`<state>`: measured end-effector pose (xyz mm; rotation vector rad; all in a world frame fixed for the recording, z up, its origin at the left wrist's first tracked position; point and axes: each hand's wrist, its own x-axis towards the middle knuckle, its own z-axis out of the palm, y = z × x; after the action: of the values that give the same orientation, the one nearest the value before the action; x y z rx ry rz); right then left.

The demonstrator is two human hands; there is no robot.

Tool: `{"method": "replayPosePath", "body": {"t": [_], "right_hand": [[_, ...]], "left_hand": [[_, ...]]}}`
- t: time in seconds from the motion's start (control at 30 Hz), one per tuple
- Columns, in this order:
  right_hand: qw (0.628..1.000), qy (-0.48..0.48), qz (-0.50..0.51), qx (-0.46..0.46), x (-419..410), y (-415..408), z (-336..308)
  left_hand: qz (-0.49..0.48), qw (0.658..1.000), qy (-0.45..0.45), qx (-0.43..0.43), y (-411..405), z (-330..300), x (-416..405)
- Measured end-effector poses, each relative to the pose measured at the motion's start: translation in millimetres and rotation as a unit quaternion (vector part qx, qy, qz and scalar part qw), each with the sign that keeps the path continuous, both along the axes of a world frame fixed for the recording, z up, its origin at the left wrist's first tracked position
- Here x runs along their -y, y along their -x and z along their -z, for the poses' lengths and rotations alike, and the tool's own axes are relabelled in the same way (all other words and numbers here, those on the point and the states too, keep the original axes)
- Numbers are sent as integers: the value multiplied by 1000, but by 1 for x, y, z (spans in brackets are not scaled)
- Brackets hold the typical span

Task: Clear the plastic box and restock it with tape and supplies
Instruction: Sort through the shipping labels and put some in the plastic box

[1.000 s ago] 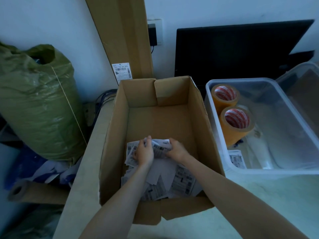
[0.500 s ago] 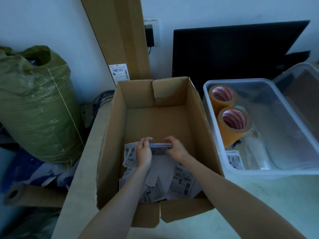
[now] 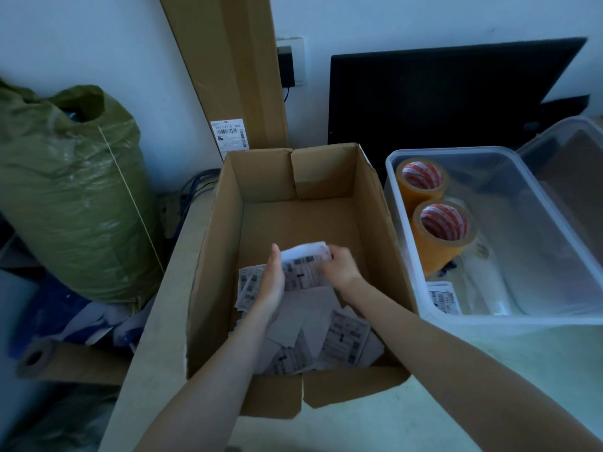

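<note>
An open cardboard box (image 3: pixel 212 256) stands in front of me with loose printed labels (image 3: pixel 342 337) piled at its near end. Both hands are inside it. My left hand (image 3: pixel 272 282) and my right hand (image 3: pixel 339 265) hold a small stack of labels (image 3: pixel 301 264) between them, tilted up above the pile. To the right stands the clear plastic box (image 3: pixel 408 256). It holds two rolls of brown tape (image 3: pixel 439 233) near its left wall, a label sheet (image 3: pixel 442 296) and a pale plastic-wrapped item (image 3: pixel 489 285).
A clear lid (image 3: pixel 574 177) leans at the far right. A dark monitor (image 3: pixel 440 93) stands behind the boxes. A flat carton (image 3: pixel 228 70) leans on the wall. A stuffed green sack (image 3: pixel 68 190) and a cardboard tube (image 3: pixel 65 360) lie left, beyond the table edge (image 3: pixel 153 337).
My hands gathered loose labels from the pile into a stack and have lifted and tilted it upward. The view has shifted slightly.
</note>
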<state>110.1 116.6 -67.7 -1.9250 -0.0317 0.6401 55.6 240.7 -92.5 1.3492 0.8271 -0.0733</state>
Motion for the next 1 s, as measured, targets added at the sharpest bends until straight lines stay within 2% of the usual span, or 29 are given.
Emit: {"method": "replayPosePath", "body": {"t": [0.1,0.23,0.37,0.5,0.6,0.7,1.0], "right_hand": [[994,-97,34,-29,9,2,-30],[990,-138,-8,20,40,7,-77],[988,-105,-61,92,97,9,-119],[993,-32,-76,87,169,-6,-136],[995,24,-74,56,213,-20,-134],[995,53,-80,16,248,-31,-121],[971,133,-124,-153,268,-66,-42]], "left_hand": [[11,992,-99,72,3,-29,6],[48,971,-190,134,7,-71,23],[76,953,-214,199,10,-111,61],[150,936,-197,252,9,-125,114],[198,931,-179,250,4,-119,148],[206,926,-207,238,-4,-110,173],[102,938,-230,238,-9,-98,173]]}}
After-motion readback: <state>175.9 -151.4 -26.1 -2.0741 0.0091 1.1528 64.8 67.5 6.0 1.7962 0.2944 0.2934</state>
